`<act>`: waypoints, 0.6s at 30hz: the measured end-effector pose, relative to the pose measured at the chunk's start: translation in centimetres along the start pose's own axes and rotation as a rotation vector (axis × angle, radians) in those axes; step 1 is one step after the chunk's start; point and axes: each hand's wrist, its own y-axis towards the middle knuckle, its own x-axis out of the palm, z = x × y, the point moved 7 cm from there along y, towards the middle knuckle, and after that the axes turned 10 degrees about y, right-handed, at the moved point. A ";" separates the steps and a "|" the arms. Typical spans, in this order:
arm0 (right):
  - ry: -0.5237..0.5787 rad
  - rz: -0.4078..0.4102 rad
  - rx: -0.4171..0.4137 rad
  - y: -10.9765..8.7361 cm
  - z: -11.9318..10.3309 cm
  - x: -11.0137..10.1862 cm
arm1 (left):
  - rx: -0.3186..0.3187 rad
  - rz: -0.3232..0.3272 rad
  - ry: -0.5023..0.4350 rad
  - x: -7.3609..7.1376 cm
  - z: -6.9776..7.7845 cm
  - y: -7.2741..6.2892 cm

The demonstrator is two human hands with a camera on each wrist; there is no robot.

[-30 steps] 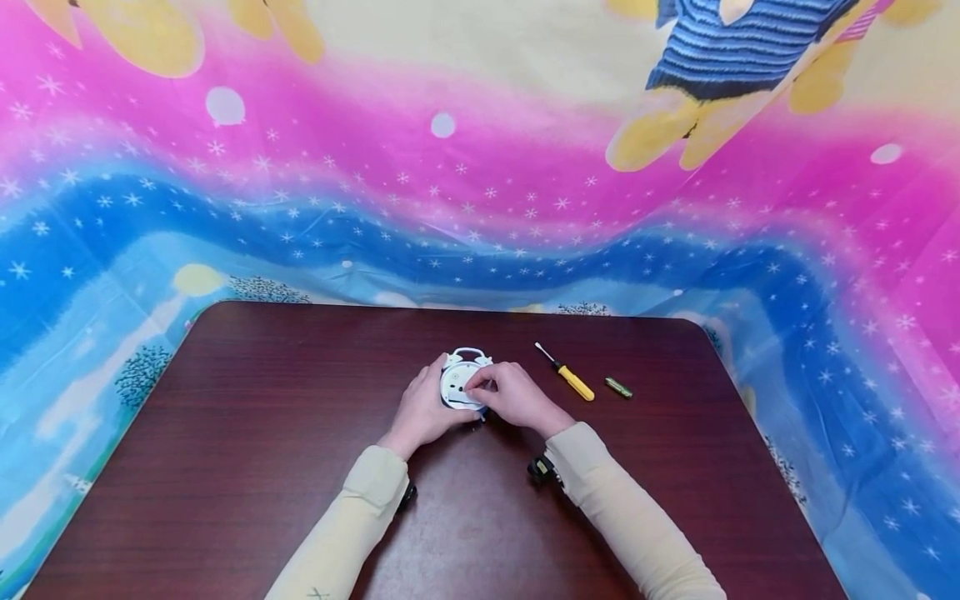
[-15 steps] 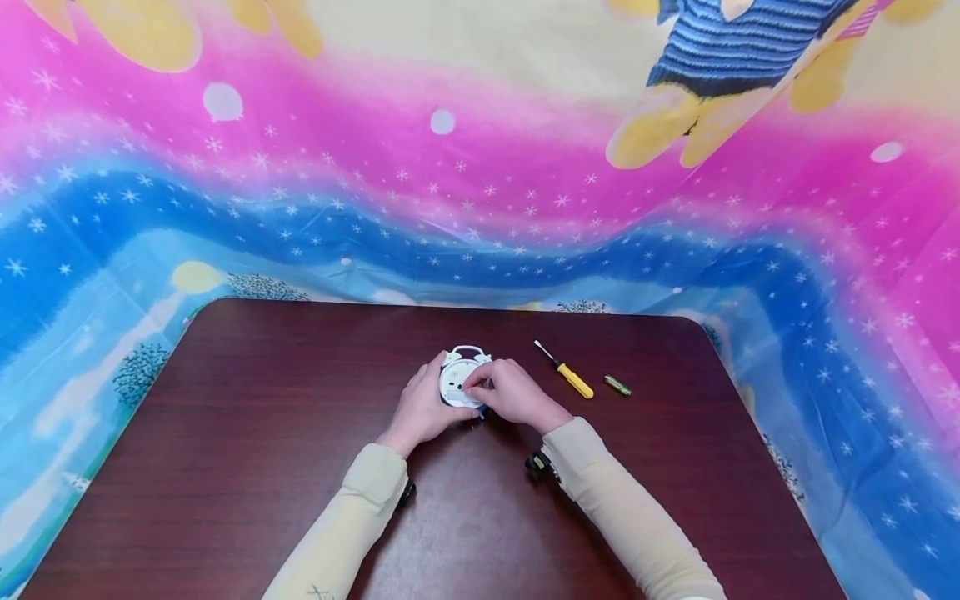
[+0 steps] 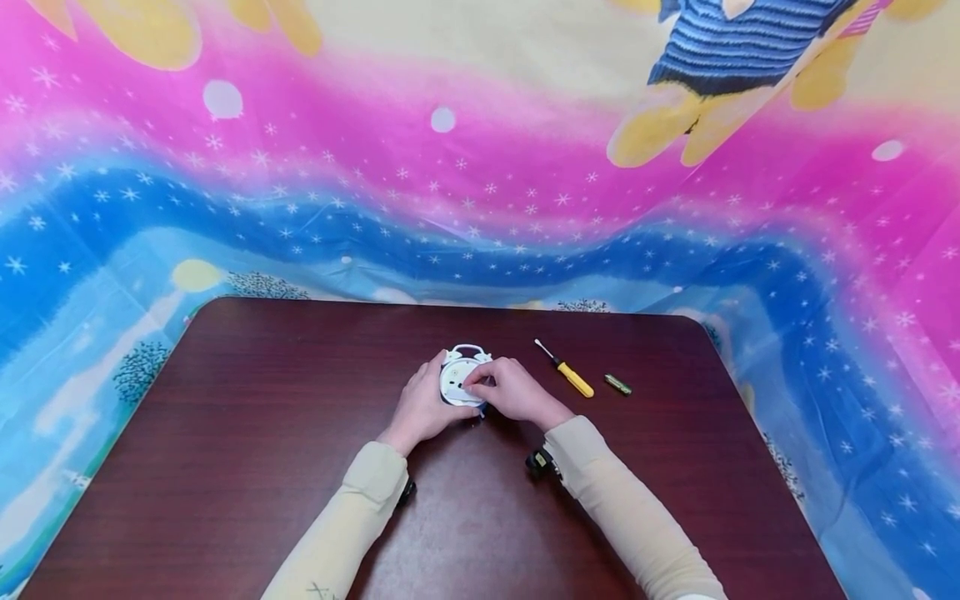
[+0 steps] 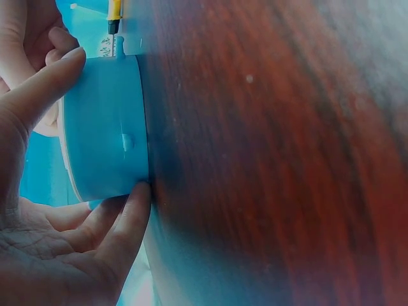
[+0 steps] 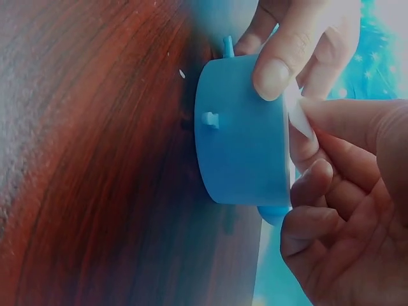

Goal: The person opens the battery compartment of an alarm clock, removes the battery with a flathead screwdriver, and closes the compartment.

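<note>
A white twin-bell alarm clock [image 3: 453,376] lies on its front, its back panel facing up and its handle pointing to the far side. My left hand [image 3: 422,407] grips the clock's round casing [image 4: 105,127] from the left, thumb on the near side and fingers on the far side. From the right, my right hand [image 3: 517,392] reaches over the back panel. Its thumb and forefinger pinch a small white battery cover [image 5: 299,120], tilted against the back in the right wrist view. Fingers hide part of the cover.
A yellow-handled screwdriver [image 3: 573,378] lies right of the clock, tip pointing away. Beside it is a small green battery [image 3: 618,384]. The dark wooden table [image 3: 300,367] ends at a printed cloth backdrop [image 3: 480,200].
The dark gap on the clock's back at the battery cover has disappeared from view as the right fingers shifted the cover slightly. The left hand keeps its grip; screwdriver and battery stay put.
</note>
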 end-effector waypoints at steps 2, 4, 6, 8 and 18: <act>-0.006 0.001 -0.008 0.0 0.0 0.0 | 0.003 0.002 0.002 0.0 0.0 0.0; -0.015 0.006 -0.013 0.0 -0.1 0.0 | 0.001 0.002 0.000 0.0 0.0 0.0; -0.026 0.010 -0.020 0.0 -0.1 0.0 | -0.004 -0.005 0.000 0.1 0.0 0.0; -0.037 0.013 -0.027 0.0 -0.2 0.1 | -0.006 -0.005 0.000 0.1 0.0 0.1; -0.132 0.034 -0.109 -0.1 -1.2 0.1 | -0.005 0.005 -0.008 -0.1 0.0 0.0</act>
